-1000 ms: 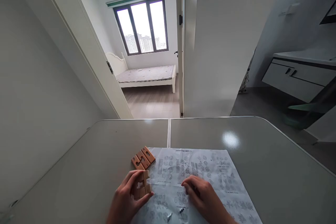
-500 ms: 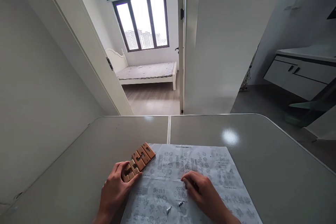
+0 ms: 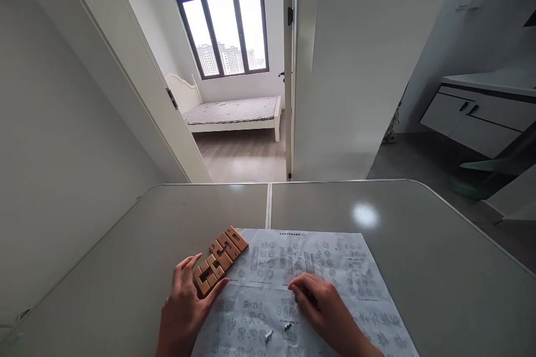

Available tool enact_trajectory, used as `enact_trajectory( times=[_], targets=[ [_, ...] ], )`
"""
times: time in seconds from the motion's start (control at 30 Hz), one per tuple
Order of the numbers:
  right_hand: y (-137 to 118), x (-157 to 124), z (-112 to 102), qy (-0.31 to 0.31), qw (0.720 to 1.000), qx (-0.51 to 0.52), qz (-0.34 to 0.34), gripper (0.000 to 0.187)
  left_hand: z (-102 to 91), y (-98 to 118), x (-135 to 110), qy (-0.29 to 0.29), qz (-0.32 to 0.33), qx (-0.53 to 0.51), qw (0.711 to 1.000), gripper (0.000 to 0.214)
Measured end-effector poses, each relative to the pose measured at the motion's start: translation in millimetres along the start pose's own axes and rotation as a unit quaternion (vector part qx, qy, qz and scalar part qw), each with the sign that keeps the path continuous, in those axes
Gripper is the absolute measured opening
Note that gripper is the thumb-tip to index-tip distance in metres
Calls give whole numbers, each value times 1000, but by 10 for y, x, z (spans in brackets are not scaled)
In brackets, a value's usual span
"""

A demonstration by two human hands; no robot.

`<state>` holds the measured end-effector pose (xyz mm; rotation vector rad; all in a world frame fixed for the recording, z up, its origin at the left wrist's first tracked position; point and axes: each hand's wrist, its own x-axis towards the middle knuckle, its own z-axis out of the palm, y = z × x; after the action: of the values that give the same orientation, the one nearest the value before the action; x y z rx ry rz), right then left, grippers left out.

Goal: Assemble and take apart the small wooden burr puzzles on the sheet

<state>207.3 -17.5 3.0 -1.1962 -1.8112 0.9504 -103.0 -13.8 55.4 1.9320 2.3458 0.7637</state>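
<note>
A row of notched wooden puzzle pieces (image 3: 221, 256) lies side by side in a slanting line, on the paper sheet's upper left corner and the table beside it. Small marks are printed on some pieces. My left hand (image 3: 184, 301) is open around the row's near end, fingers on the left side and thumb on the right. My right hand (image 3: 318, 301) rests on the printed sheet (image 3: 343, 290), its fingers curled in. The inside of that hand is hidden. Two small crumpled scraps (image 3: 268, 337) lie on the sheet between my hands.
The sheet, printed with puzzle drawings, lies on a grey table (image 3: 402, 234) with a pale seam. Beyond the table are a wall and a doorway onto a bed (image 3: 234, 111) under a window. At the right stands a white cabinet (image 3: 473, 117).
My left hand's fingers have spread and eased back from the near pieces, showing more of them. The pieces and my right hand stay in place. The view has tilted slightly.
</note>
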Motion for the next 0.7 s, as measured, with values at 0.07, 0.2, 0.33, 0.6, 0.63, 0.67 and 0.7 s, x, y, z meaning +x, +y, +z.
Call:
enact_trajectory(
  times=[0.07,0.2,0.33,0.6,0.63,0.67,0.7],
  targets=[
    [3,1,1,-2,1000,2,-1,32,7,46,-71,40,49,-40,997,57],
    [-22,9,-7,6,1000,-5,-4,33,91,219,-229,16,160,-134,978,29],
    [-40,19,5,9,1000,3,-4,33,231,481,-317,-83,255,-171,948,11],
    [99,29,77,2,1000,2,-20,32,565,931,-248,-186,312,-127,923,16],
    [113,30,82,0,1000,1,-23,33,609,950,-236,-194,310,-125,922,18],
    [123,31,86,-1,1000,0,-26,33,648,958,-227,-198,307,-124,923,21],
    [132,32,91,-1,1000,-1,-27,34,680,956,-221,-202,304,-125,923,25]
  ],
)
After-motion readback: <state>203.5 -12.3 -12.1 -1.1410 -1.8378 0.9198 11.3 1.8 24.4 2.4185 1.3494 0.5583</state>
